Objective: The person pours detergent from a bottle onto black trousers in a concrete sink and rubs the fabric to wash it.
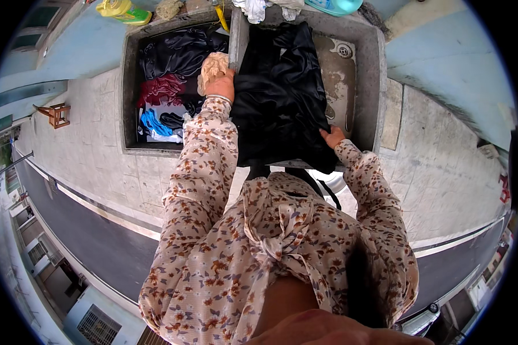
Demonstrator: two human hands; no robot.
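So from where I'm standing, the black garment (282, 92) is spread out in the right-hand basin of the concrete double sink (380, 86), and its long axis runs straight away from the person, from the near rim up toward the far wall of the sink. It drapes a bit over the near rim too.

Both hands are right on it, one at each side. The right hand (332, 137) sits at the near right corner of the cloth, fingers flat and spread, pressing down on the fabric rather than pinching it, close to the body. The left hand (221, 85) is reached further out, on the garment's left edge by the divider wall (238, 34) between the two basins. It looks curled, with a pale tan scrub brush or sponge thing (212, 69) right at the fingertips, but honestly I can't tell if it's actually gripping that or just resting against it.

So the cloth lies dead ahead, between the hands, the right one nearer to the body and the left one stretched out.

The left basin holds a heap of other laundry (167, 92), dark, maroon and blue pieces. A yellow-green bottle (124, 10) lies on the ledge behind.
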